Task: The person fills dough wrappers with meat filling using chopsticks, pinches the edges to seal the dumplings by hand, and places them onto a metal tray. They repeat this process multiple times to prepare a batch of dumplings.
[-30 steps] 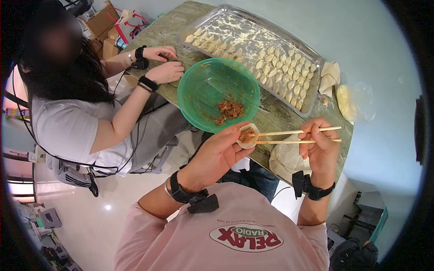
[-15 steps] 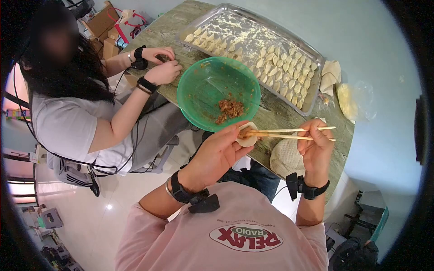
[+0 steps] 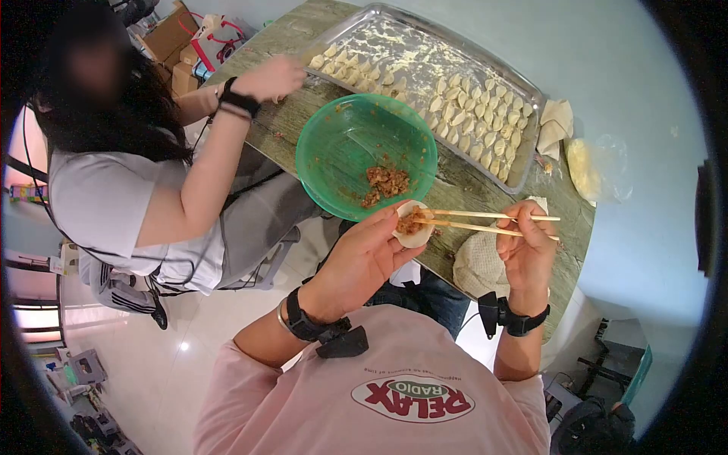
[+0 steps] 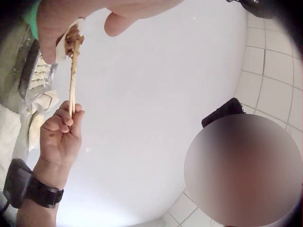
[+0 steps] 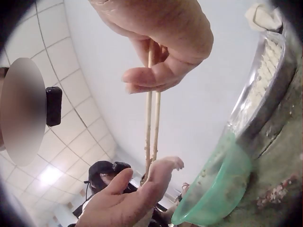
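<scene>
At far left, a seated person point(image 3: 110, 205) is holding a hand near the metal tray point(image 3: 413, 42). Next, a green bowl point(image 3: 330, 148) is holding brown filling point(image 3: 387, 183). Just below it, the left hand point(image 3: 364, 254) is cradling a dough wrapper point(image 3: 413, 240) — thumb and fingers curling about it, a filling dab point(image 3: 408, 223) inside. Beyond, the tray is carrying dumplings point(image 3: 485, 121) on the table point(image 3: 303, 23). Two chopsticks point(image 3: 470, 214) are touching the dab, the right hand's point(image 3: 527, 246) fingers pinching them — beside a pale cloth point(image 3: 479, 267).

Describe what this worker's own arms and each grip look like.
The sleeves are short and pink. Left strap and right strap are black, each carrying a black box; a pale bangle circles the left arm. Left grip and right grip are gloveless.
</scene>
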Available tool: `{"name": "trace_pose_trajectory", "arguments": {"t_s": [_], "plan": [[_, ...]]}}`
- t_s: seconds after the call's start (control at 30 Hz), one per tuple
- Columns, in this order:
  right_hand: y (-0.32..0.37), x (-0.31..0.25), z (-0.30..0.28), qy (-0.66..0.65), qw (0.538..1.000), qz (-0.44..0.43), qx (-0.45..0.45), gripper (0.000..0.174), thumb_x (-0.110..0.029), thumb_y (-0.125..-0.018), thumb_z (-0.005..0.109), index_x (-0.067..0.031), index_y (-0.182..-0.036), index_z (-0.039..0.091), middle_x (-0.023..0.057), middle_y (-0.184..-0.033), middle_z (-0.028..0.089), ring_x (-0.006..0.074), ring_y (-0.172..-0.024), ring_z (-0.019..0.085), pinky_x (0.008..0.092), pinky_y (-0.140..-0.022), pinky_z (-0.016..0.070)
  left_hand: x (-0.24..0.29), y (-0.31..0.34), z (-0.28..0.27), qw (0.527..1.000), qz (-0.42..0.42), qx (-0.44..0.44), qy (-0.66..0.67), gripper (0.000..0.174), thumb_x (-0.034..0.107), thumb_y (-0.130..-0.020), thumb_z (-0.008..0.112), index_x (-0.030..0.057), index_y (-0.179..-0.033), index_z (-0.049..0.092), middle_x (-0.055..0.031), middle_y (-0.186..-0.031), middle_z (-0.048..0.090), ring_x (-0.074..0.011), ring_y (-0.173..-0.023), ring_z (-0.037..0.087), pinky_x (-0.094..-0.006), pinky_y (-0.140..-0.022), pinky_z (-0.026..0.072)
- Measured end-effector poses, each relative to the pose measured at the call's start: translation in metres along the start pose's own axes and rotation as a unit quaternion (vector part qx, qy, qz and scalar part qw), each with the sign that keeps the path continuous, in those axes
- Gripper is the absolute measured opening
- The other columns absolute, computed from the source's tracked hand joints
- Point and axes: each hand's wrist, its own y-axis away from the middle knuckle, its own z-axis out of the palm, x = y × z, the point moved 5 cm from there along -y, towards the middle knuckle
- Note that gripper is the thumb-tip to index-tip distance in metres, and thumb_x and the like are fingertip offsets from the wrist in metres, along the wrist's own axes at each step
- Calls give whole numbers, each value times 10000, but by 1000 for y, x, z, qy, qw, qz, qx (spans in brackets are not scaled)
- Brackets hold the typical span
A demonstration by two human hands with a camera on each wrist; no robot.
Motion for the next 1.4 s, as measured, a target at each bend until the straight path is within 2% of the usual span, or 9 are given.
{"name": "trace_pose_trajectory", "arguments": {"t_s": [0.3, 0.47, 0.6, 0.9, 1.0, 1.17, 1.23, 1.3, 1.4], "plan": [[-1, 7, -1, 10, 1000, -11, -12, 215, -187, -886, 551, 19, -826, 558, 111, -668, 592, 149, -445, 545, 212, -358, 388, -1, -3, -2, 1000, -8, 18, -2, 393, 269, -979, 335, 25, -1281, 400, -81, -1258, 483, -184, -1164, 468, -344, -1014, 374], [-3, 7, -8, -37, 999, -16, 30, 216, -192, -893, 537, 13, -829, 559, 102, -670, 596, 134, -439, 531, 210, -352, 380, -1, -4, -5, 1000, -4, 21, 10, 385, 261, -978, 337, 26, -1274, 411, -81, -1266, 480, -183, -1175, 465, -339, -1023, 361], [-4, 5, -9, -50, 998, -8, 29, 215, -194, -897, 530, 9, -830, 560, 98, -673, 597, 127, -438, 525, 207, -352, 379, -2, -5, -5, 1000, -2, 18, 5, 385, 250, -978, 338, 25, -1283, 403, -80, -1274, 476, -184, -1179, 463, -335, -1019, 364], [-20, 16, -5, -101, 993, 16, 63, 192, -180, -888, 541, 6, -848, 564, 108, -700, 607, 144, -474, 548, 225, -401, 425, 2, -3, -14, 999, 21, 38, -2, 398, 244, -971, 358, 14, -1293, 389, -86, -1261, 480, -188, -1167, 467, -344, -1007, 375], [-35, 28, 3, 30, 997, -13, 65, 203, -170, -899, 525, 23, -862, 576, 113, -696, 602, 146, -496, 561, 233, -400, 432, 6, 0, -16, 999, 34, 41, -9, 413, 237, -968, 365, -5, -1302, 372, -93, -1267, 475, -189, -1167, 466, -343, -1007, 373], [-63, 56, 29, 142, 989, 3, 41, 221, -157, -902, 512, 44, -840, 581, 90, -666, 584, 122, -473, 546, 218, -400, 427, 14, 6, -17, 997, 41, 54, -40, 436, 239, -962, 380, -24, -1309, 353, -101, -1274, 468, -189, -1175, 458, -342, -1015, 361], [-73, 72, 35, 232, 973, 0, -6, 219, -161, -899, 525, 45, -854, 582, 71, -639, 575, 109, -448, 531, 209, -397, 412, 15, 8, -16, 996, 41, 53, -52, 443, 240, -959, 386, -27, -1310, 349, -103, -1277, 466, -189, -1177, 456, -342, -1018, 358], [-77, 78, 35, 237, 971, -6, -13, 210, -170, -890, 537, 30, -837, 577, 58, -647, 563, 103, -473, 538, 209, -399, 410, 17, 9, -14, 996, 46, 52, -51, 455, 240, -953, 405, -30, -1313, 343, -106, -1283, 462, -189, -1183, 453, -340, -1018, 358], [-71, 76, 36, 226, 974, 15, 4, 159, -110, -843, 594, 42, -878, 563, 47, -655, 547, 95, -455, 512, 207, -398, 384, 17, 11, -16, 997, 50, 47, -47, 461, 231, -947, 418, -33, -1315, 337, -108, -1286, 461, -190, -1188, 451, -337, -1019, 357]]}}
